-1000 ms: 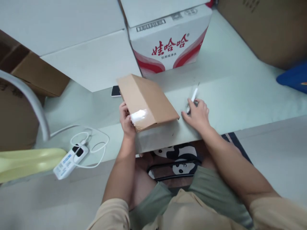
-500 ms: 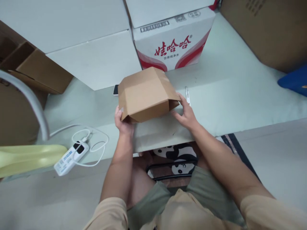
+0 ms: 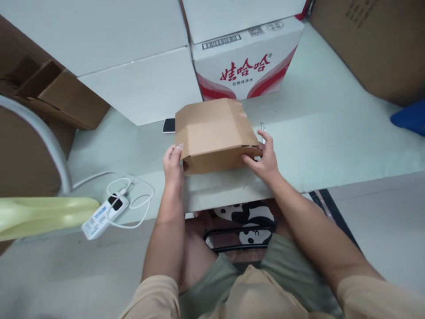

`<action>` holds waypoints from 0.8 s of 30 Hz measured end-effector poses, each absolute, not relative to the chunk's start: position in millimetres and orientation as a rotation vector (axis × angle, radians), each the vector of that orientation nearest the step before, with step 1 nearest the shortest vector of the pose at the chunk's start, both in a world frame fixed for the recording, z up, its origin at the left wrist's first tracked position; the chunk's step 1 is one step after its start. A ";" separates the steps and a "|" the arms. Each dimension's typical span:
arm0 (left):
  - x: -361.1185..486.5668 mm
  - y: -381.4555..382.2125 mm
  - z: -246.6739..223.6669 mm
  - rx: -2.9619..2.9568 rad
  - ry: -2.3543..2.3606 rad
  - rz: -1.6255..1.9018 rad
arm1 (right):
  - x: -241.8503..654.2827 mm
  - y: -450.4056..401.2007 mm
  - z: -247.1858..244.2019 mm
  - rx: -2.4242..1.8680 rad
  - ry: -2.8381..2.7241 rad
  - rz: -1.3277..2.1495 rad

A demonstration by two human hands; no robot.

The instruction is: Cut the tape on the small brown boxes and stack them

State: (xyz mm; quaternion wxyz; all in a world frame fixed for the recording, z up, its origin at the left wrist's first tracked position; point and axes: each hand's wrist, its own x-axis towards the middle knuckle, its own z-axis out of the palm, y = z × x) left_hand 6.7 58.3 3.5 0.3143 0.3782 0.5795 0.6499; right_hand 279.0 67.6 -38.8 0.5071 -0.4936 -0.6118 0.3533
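A brown cardboard box (image 3: 214,128) with angled sides lies on the pale green tabletop between my hands. My left hand (image 3: 173,165) is closed on its near left corner, where a small light piece, perhaps tape, shows by the fingertips. At the near right corner, my right hand (image 3: 265,158) grips a flap, thumb on the front panel and other fingers behind, the index finger raised. A narrow gap shows under the top edge there. Just beyond my right fingers lies a slim silvery object (image 3: 262,127), partly hidden. A dark-screened phone (image 3: 169,126) lies left of the box.
Large white cartons (image 3: 139,84) and a white-and-red water carton (image 3: 247,71) stand behind. On the left are a white power strip (image 3: 105,216) with a cable, a yellow object (image 3: 49,215) and a curved grey tube (image 3: 49,137). A brown carton (image 3: 372,48) stands right.
The box's front has come down to the table, and its right front flap has turned inward. My left fingers have shifted up onto the corner; my right hand has moved onto the flap.
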 end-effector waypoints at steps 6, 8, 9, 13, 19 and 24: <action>5.6 45.6 2.3 1.151 1.680 1.545 | 284.9 58.9 -28.4 -1.072 -1.439 0.799; 3.7 43.4 -0.7 1.112 1.666 1.542 | 289.6 55.7 -23.8 -1.076 -1.352 0.725; 2.2 43.1 -1.9 1.095 1.662 1.544 | 293.3 53.8 -22.5 -1.071 -1.312 0.684; -4.0 45.4 -5.6 1.183 1.676 1.477 | 314.7 45.5 -26.1 -0.957 -1.274 0.664; -0.3 47.2 -18.7 1.162 1.657 1.357 | 338.3 41.9 -33.7 -0.954 -1.324 0.839; 4.7 44.4 -22.5 1.101 1.609 1.436 | 343.6 51.4 -26.3 -1.130 -1.169 0.871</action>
